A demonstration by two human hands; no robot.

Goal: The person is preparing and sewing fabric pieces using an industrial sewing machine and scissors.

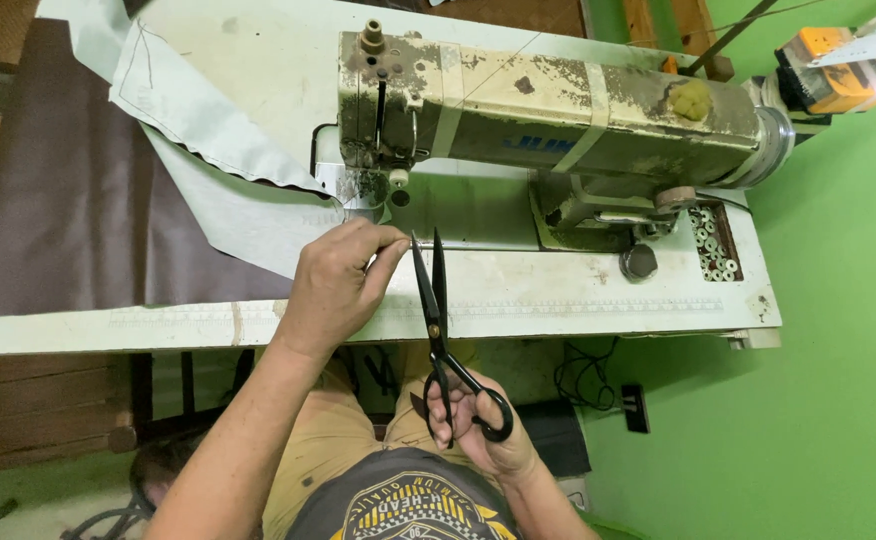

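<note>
**Hands with scissors at a worn sewing machine**

A blue label strip (533, 146) runs along the cream, chipped sewing machine (558, 110). The left hand (338, 285) pinches pale grey fabric (248, 215) below the needle. The right hand (478, 425) grips black scissors (438, 320), blades slightly parted, pointing up. A small tray (718, 243) holds bobbins.

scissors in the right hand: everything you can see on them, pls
The scissors are black all over and look like metal, with long slim blades and two loop handles. The blades are slightly parted, tips pointing away from the person toward the sewing machine. The right hand holds them by the handles below the table edge, fingers through the loops. Nothing else touches them; the left hand is just beside the blades.
</note>
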